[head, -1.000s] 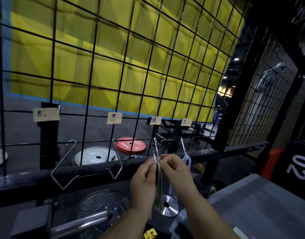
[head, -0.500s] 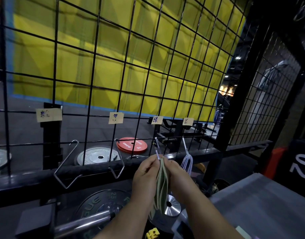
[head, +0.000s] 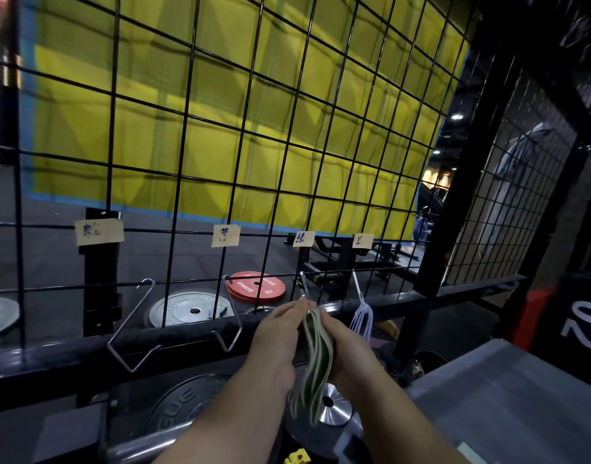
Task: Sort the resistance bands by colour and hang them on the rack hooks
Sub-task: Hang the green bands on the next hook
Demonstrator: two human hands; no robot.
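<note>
Head view: nearest the camera, two bare forearms are raised from the lower edge, and a bundle of flat green resistance bands (head: 315, 356) is held upright between the left hand (head: 276, 339) and the right hand (head: 346, 349). The left fingers are laid along its left face with the tips pinching at its top, and the right fingers are curled round its far side. A second ago only a thin edge of the bundle was seen; it is now fanned wider between the palms, its loose ends hanging over a shiny steel barbell sleeve (head: 330, 403). Compared with half a second ago, the hands are found in almost the same place. The bundle's top is set right at the tip of the third bent-wire hook (head: 304, 288); whether it is looped over it cannot be told. Just to the right, pale lilac bands (head: 362, 318) are hung from the fourth wire hook (head: 357, 284). To the left, two larger bare wire hooks (head: 133, 329) (head: 232, 316) are seen on the black wire-grid rack (head: 220, 145), and a handwritten paper label (head: 303, 238) is taped above the third hook. Beyond the grid, a grey weight plate (head: 190, 309) and a red weight plate (head: 255, 286) are laid flat on the dark floor, and a yellow padded wall (head: 220, 95) is seen farthest back.
</note>
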